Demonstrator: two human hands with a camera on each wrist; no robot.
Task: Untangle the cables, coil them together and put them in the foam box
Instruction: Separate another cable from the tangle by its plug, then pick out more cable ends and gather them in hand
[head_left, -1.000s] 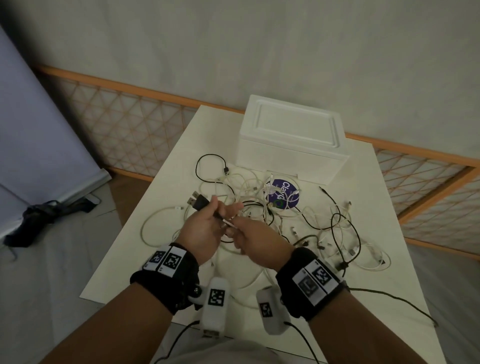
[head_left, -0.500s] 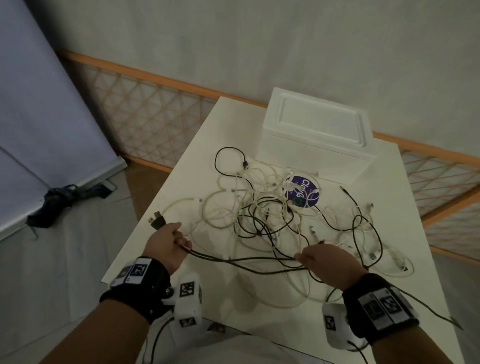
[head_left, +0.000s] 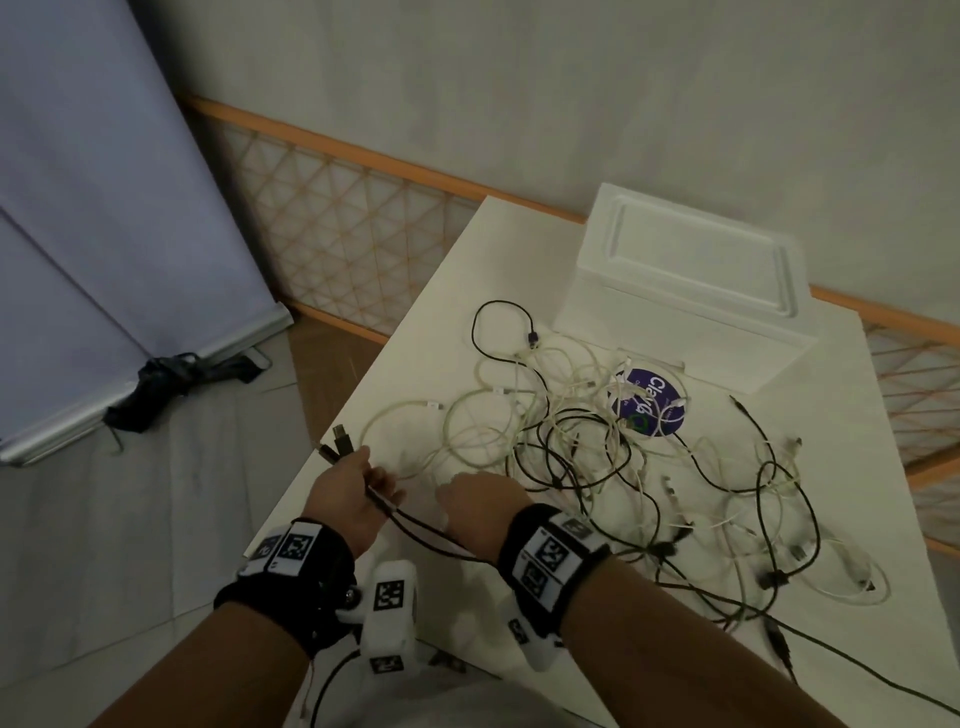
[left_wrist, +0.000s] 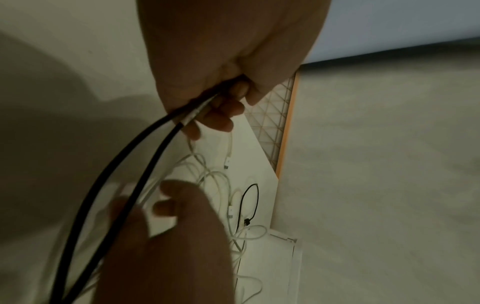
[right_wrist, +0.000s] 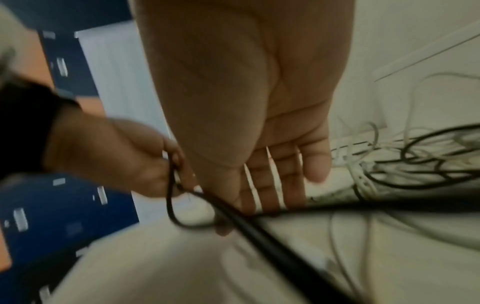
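In the head view the right hand (head_left: 480, 506) shows only its back, fingertips hidden beneath it, and a black cable (head_left: 878, 670) runs off the lower right edge. The right wrist view is smeared, so the tangle of cables (right_wrist: 415, 162) at centre right cannot be told apart

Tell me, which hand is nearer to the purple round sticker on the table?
Right. The right hand hovers open beside the cable pile, short of the purple round sticker. The left hand grips black cables at the table's left edge, farther away.
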